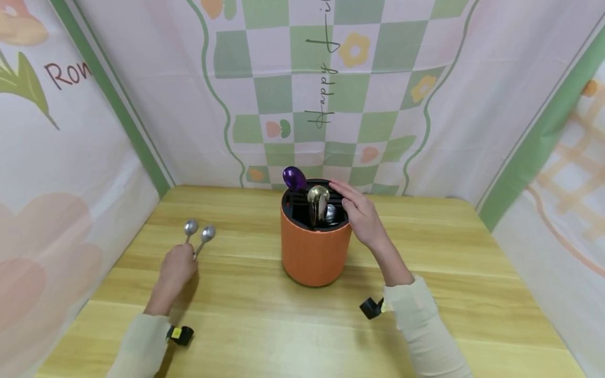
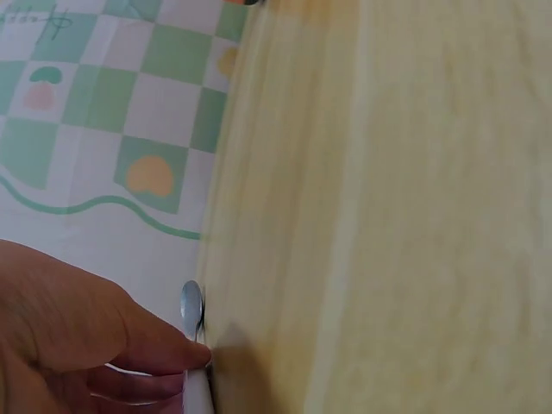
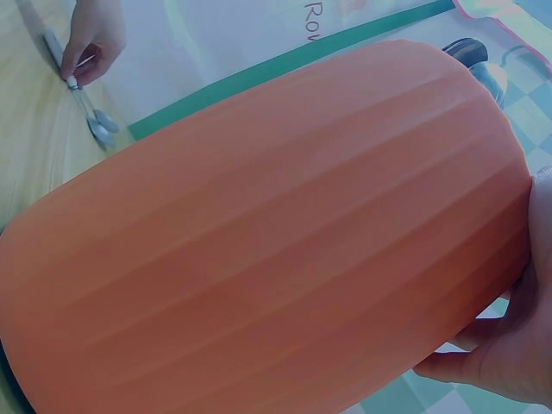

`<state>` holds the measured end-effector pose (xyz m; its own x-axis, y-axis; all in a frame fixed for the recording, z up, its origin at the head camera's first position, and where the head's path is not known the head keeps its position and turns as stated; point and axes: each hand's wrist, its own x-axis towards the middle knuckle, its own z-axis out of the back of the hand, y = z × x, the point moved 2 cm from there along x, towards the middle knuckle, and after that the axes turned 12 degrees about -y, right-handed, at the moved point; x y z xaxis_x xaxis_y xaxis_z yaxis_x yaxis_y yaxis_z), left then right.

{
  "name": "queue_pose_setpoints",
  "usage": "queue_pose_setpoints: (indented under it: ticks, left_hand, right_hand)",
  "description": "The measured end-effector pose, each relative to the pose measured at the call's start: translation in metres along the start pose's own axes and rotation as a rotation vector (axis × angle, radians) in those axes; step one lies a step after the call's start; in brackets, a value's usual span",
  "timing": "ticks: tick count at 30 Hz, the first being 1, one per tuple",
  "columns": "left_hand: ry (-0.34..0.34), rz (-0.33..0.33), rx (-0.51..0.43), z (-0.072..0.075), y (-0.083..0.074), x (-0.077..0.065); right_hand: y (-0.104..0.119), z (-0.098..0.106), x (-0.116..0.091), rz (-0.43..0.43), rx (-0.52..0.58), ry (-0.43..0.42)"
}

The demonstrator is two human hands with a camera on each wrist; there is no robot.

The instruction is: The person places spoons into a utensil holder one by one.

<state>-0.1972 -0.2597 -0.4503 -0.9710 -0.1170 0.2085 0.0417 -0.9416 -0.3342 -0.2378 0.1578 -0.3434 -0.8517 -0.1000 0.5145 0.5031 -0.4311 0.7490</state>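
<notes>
On the left of the table, my left hand (image 1: pixel 177 268) pinches a silver spoon (image 1: pixel 206 236) by its handle. A second silver spoon (image 1: pixel 190 228) lies close beside it, its handle partly hidden by the fingers. My right hand (image 1: pixel 363 218) rests with its fingers fairly straight against the upper right rim of an orange ribbed cutlery holder (image 1: pixel 315 257). The holder stands upright and has a black slotted top. Out of it stick a purple spoon (image 1: pixel 295 178), a gold-coloured spoon (image 1: pixel 319 193) and other shiny cutlery. In the right wrist view, the holder (image 3: pixel 276 233) hides part of the right hand.
The wooden table (image 1: pixel 255 325) reaches back to a checked cloth wall (image 1: pixel 312 94), with more printed cloth on both sides. Black wrist cameras hang at the left sleeve (image 1: pixel 142 341) and right sleeve (image 1: pixel 416 304).
</notes>
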Motion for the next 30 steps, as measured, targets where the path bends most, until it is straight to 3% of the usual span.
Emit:
queue_pose_setpoints:
  ticks: [8, 16, 30]
  left_hand:
    - [0.011, -0.014, -0.022, 0.000, 0.003, 0.004]
    - [0.058, 0.032, -0.089, 0.000, 0.006, 0.005]
    - [-0.028, 0.015, -0.153, 0.006, -0.010, 0.005]
  right_hand:
    - [-0.001, 0.000, 0.000, 0.003, -0.001, 0.002]
    - [0.000, 0.001, 0.000, -0.008, 0.003, 0.004]
    - [-0.001, 0.000, 0.000, -0.009, 0.011, 0.005]
